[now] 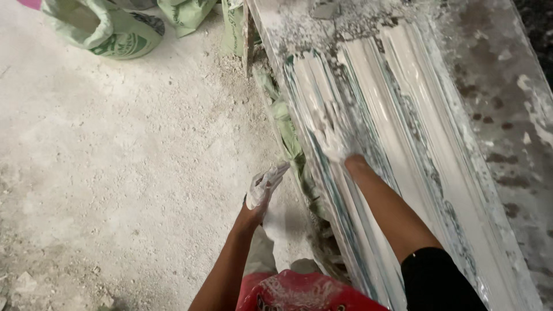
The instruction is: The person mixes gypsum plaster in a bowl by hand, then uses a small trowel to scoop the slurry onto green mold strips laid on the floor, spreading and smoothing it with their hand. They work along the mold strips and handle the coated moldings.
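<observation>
My right hand [329, 135], coated in wet white plaster, lies flat with fingers spread on a long ridged mould [403, 115] covered in white plaster. The mould runs from the top middle down to the bottom right. My left hand [264, 185], also white with plaster, hangs in the air to the left of the mould's edge, above the floor, fingers loosely apart and holding nothing.
Green sacks [109, 29] lie at the top left on a dusty concrete floor [115, 173]. A crumpled green sack [288, 132] is wedged under the mould's left edge. A red bucket rim [299, 294] shows at the bottom. A plaster-splashed bench surface [507, 115] flanks the mould on the right.
</observation>
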